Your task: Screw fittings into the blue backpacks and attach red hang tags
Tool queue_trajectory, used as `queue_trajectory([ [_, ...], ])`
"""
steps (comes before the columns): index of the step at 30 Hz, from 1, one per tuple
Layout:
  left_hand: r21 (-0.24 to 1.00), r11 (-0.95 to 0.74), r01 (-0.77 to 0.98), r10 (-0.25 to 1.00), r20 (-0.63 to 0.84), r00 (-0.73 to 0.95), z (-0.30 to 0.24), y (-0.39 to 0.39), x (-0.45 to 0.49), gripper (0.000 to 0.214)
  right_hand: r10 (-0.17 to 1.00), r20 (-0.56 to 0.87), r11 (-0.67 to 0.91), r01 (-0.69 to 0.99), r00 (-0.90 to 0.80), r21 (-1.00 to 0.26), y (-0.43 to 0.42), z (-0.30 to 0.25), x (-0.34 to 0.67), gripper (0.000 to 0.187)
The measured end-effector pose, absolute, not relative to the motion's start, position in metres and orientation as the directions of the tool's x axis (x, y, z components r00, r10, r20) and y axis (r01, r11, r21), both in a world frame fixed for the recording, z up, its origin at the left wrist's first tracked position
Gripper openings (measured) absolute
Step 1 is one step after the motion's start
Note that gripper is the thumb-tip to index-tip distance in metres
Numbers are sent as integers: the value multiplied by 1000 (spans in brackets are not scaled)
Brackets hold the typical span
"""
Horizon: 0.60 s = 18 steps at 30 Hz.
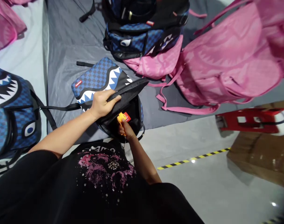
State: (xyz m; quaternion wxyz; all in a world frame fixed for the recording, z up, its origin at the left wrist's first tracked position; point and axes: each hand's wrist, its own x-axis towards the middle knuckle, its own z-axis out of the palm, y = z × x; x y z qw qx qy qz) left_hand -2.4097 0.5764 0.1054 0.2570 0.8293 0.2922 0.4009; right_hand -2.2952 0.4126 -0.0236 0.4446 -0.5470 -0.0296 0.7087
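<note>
Black cloth of the person's shirt point(97, 186) fills the foreground; just beyond it sits a small dark bag point(139, 109), its mouth gaping toward the body. Its lid point(132, 88) slants from near left to far right, and the left hand point(103, 104) pinches that lid's edge, thumb on top, fingers curled. Within the mouth, to the right of the left hand and nearer the body, the right hand point(126, 130) closes around an orange tool point(121, 117) whose length runs roughly away from the body; its exact kind is unclear. Its head touches or nearly touches a red label point(127, 116), the right hand being much the nearer to it. Above the tool, the lid hides part of the interior. Past the left hand lies a blue checked bag point(98, 77), partly covered by the lid; farther off are a blue backpack point(132, 39) and a pink backpack point(226, 59).
</note>
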Motion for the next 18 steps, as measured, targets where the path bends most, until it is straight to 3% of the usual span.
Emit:
queue_trajectory([
  [4, 586, -755, 294, 634, 541, 553, 113, 584, -2407, 52, 688, -723, -528, -636, 69, -563, 408, -24, -2283, 48],
  [10, 488, -846, 214, 498, 581, 643, 121, 581, -2399, 49, 675, -736, -601, -537, 57, -592, 412, -15, -2290, 43],
  [13, 413, -901, 132, 352, 520, 778, 126, 578, -2393, 51, 656, -751, -663, -421, 69, -619, 415, -1, -2280, 38],
  [16, 362, -931, -38, 115, 393, 912, 135, 582, -2388, 49, 640, -762, -715, -283, 101, -639, 429, 24, -2250, 29],
  [18, 385, -920, -73, 78, 363, 929, 143, 584, -2390, 46, 618, -782, -769, -144, 81, -623, 448, 46, -2227, 29],
])
